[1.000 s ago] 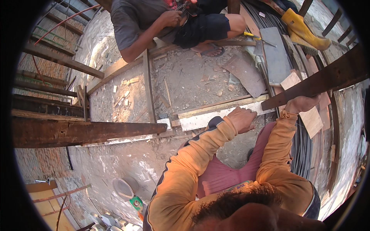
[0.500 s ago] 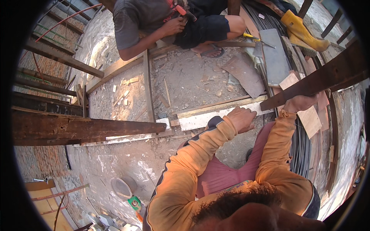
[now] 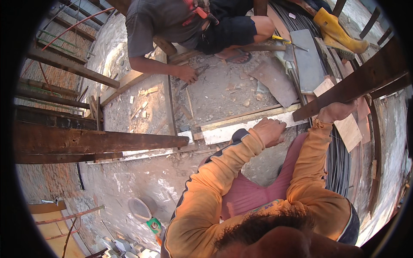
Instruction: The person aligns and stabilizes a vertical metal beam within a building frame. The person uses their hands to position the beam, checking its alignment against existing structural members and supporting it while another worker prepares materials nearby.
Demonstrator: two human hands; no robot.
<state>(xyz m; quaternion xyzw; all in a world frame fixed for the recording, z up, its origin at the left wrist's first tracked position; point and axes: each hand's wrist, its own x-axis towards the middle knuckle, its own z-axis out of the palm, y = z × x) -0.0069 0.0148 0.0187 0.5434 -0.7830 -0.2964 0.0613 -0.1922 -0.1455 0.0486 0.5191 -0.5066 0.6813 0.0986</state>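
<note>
My left hand (image 3: 270, 131) hangs above the white-faced board (image 3: 223, 132), fingers loosely bent and thumb apart, with nothing visible in it. Whether it touches the board I cannot tell. My right hand (image 3: 337, 112) is closed at the lower edge of a dark wooden beam (image 3: 344, 86) slanting in from the right; part of its fingers is hidden. Across from me a person in a dark shirt sits low, and that person's hand (image 3: 188, 75) holds dark pincers (image 3: 198, 75) over the rubble. A red-handled tool (image 3: 201, 13) shows at that person's chest.
Another dark beam (image 3: 103, 141) juts in from the left. Thin metal rods (image 3: 337, 167) lie to my right beside a plywood piece (image 3: 347, 131). A yellow-handled saw (image 3: 287, 42), a grey sheet (image 3: 306, 64) and yellow boots (image 3: 337, 32) are farther off. A bucket (image 3: 141, 208) stands lower left.
The other person's hand has gone from the chest down and left, and now holds pincers over the ground. My hands have hardly moved; the view has shifted slightly.
</note>
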